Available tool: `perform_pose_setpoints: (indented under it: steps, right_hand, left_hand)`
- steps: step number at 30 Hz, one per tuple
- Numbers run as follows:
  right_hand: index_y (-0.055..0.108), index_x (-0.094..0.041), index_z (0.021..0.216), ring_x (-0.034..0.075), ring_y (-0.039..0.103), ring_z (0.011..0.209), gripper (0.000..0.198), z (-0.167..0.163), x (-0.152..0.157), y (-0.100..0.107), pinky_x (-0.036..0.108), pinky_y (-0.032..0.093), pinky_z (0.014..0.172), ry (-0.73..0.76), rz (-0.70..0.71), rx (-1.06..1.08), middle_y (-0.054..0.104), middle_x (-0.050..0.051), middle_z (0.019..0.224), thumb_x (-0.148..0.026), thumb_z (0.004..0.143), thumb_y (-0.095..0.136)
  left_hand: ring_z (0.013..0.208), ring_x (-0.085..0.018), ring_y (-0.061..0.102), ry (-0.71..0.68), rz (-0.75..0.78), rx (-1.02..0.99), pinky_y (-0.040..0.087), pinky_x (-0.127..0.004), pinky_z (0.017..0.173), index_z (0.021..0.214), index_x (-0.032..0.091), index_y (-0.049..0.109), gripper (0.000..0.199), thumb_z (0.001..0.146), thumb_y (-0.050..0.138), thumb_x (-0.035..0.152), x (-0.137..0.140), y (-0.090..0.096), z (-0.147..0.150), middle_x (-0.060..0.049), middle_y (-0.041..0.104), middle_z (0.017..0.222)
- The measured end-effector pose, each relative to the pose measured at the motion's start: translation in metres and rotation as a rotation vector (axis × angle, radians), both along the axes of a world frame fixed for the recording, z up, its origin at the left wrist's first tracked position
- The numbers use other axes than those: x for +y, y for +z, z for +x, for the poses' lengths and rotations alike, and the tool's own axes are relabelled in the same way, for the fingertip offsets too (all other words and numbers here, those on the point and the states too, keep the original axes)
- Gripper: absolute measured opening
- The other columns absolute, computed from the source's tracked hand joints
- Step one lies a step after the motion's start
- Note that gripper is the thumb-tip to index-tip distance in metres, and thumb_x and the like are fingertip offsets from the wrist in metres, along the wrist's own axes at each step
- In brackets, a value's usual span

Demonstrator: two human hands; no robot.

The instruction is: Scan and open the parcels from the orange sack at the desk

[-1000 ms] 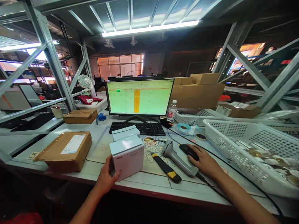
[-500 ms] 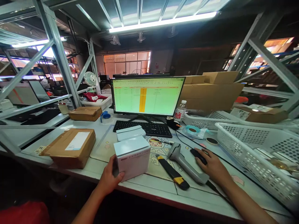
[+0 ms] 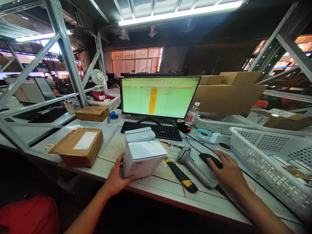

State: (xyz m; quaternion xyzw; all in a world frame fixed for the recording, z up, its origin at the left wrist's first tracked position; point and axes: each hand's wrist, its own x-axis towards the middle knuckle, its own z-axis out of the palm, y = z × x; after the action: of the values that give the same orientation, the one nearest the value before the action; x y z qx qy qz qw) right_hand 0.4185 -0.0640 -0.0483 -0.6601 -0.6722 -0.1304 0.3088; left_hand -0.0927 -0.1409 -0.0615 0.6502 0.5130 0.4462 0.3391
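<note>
My left hand (image 3: 119, 180) is closed around the near left side of a white cardboard box (image 3: 146, 162), its thumb along the lower front edge. The box tilts slightly on the desk edge. A second, smaller white box (image 3: 139, 135) stands right behind it. My right hand (image 3: 229, 170) rests at the right of a black computer mouse (image 3: 212, 161), fingers apart and stretched forward, thumb over the mouse. Between the hands lie a grey barcode scanner (image 3: 196, 169) and a black-and-yellow utility knife (image 3: 181, 175).
A monitor (image 3: 158, 97) showing a spreadsheet stands behind a black keyboard (image 3: 161, 131). Taped brown cartons (image 3: 70, 149) sit at left. White plastic baskets (image 3: 263, 162), a water bottle (image 3: 192, 113) and a tape roll (image 3: 204, 134) are at right.
My right hand has shifted right, uncovering more of the mouse. The white box in my left hand has tipped and turned a little, showing more of its top. The view has shifted slightly.
</note>
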Motion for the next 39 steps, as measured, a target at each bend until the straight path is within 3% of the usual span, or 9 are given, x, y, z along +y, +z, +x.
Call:
perform_pose_setpoints:
  steps: [2, 8, 14, 18, 21, 26, 31, 35, 39]
  right_hand:
    - [0.059, -0.015, 0.141, 0.037, 0.063, 0.122, 0.068, -0.022, -0.013, 0.012, 0.052, 0.051, 0.106, 0.015, -0.031, 0.055, 0.066, 0.018, 0.133, -0.061, 0.094, 0.043]
    - [0.049, -0.009, 0.153, 0.041, 0.071, 0.105, 0.073, -0.098, -0.036, 0.011, 0.051, 0.055, 0.088, -0.112, -0.475, -0.095, 0.072, 0.023, 0.121, -0.053, 0.095, 0.048]
    - [0.056, -0.004, 0.142, 0.042, 0.07, 0.106, 0.061, -0.133, -0.046, 0.038, 0.048, 0.055, 0.082, -0.211, -0.564, -0.141, 0.072, 0.026, 0.115, -0.042, 0.096, 0.047]
    - [0.07, -0.02, 0.126, 0.036, 0.073, 0.084, 0.053, -0.126, -0.099, 0.081, 0.043, 0.056, 0.074, 0.089, -0.556, -0.041, 0.076, 0.013, 0.093, -0.055, 0.09, 0.053]
    - [0.075, -0.028, 0.12, 0.033, 0.073, 0.086, 0.05, -0.122, -0.153, 0.099, 0.042, 0.06, 0.076, 0.38, -0.582, 0.063, 0.078, 0.009, 0.1, -0.058, 0.083, 0.061]
    - [0.076, -0.036, 0.124, 0.037, 0.075, 0.101, 0.058, -0.134, -0.198, 0.103, 0.052, 0.063, 0.088, 0.422, -0.625, 0.068, 0.077, 0.005, 0.119, -0.061, 0.073, 0.069]
    - [0.075, -0.029, 0.124, 0.032, 0.076, 0.094, 0.048, -0.138, -0.186, 0.115, 0.042, 0.063, 0.08, 0.429, -0.474, 0.018, 0.079, 0.006, 0.113, -0.051, 0.084, 0.061]
    - [0.075, -0.024, 0.118, 0.03, 0.075, 0.082, 0.049, -0.124, -0.137, 0.108, 0.037, 0.059, 0.071, 0.264, -0.362, 0.047, 0.079, 0.007, 0.096, -0.058, 0.088, 0.057]
    - [0.073, -0.016, 0.126, 0.036, 0.074, 0.097, 0.062, -0.111, -0.072, 0.068, 0.042, 0.058, 0.081, 0.07, -0.409, 0.007, 0.078, 0.015, 0.106, -0.062, 0.089, 0.055]
  left_hand:
    - [0.138, -0.033, 0.056, 0.064, 0.103, -0.035, 0.044, -0.051, 0.117, 0.161, 0.028, 0.026, 0.103, 0.078, 0.085, 0.041, -0.008, 0.013, -0.008, -0.016, 0.053, 0.152]
    - [0.141, -0.032, 0.053, 0.094, 0.397, 0.028, 0.037, -0.049, 0.123, 0.15, 0.028, 0.043, 0.09, 0.075, 0.09, 0.043, -0.016, 0.046, -0.017, -0.012, 0.06, 0.144]
    - [0.15, -0.033, 0.042, 0.163, 0.298, -0.16, 0.031, -0.048, 0.126, 0.155, 0.023, 0.036, 0.093, 0.082, 0.08, 0.059, -0.009, 0.02, -0.003, -0.018, 0.045, 0.157]
    - [0.152, -0.034, 0.037, 0.153, 0.211, -0.222, 0.031, -0.048, 0.126, 0.16, 0.022, 0.025, 0.108, 0.078, 0.08, 0.066, -0.013, 0.009, 0.001, -0.02, 0.039, 0.161]
    - [0.149, -0.033, 0.042, 0.145, 0.197, -0.222, 0.032, -0.047, 0.124, 0.158, 0.021, 0.028, 0.106, 0.077, 0.08, 0.066, -0.016, 0.008, 0.002, -0.019, 0.041, 0.16]
    - [0.136, -0.031, 0.055, 0.132, 0.159, -0.226, 0.041, -0.043, 0.117, 0.155, 0.02, 0.035, 0.101, 0.077, 0.081, 0.064, -0.016, 0.009, 0.0, -0.017, 0.054, 0.148]
    - [0.139, -0.033, 0.053, 0.12, 0.115, -0.3, 0.042, -0.043, 0.117, 0.155, 0.019, 0.035, 0.109, 0.071, 0.085, 0.066, -0.018, 0.01, 0.002, -0.017, 0.055, 0.149]
    - [0.137, -0.036, 0.055, -0.06, 0.011, -0.384, 0.045, -0.047, 0.116, 0.155, 0.017, 0.039, 0.111, 0.069, 0.085, 0.071, -0.012, 0.011, -0.008, -0.019, 0.057, 0.146]
    - [0.159, -0.042, 0.022, -0.143, 0.152, -0.183, 0.026, -0.051, 0.129, 0.135, 0.02, 0.064, 0.092, 0.064, 0.088, 0.073, 0.005, 0.029, -0.027, -0.014, 0.013, 0.175]
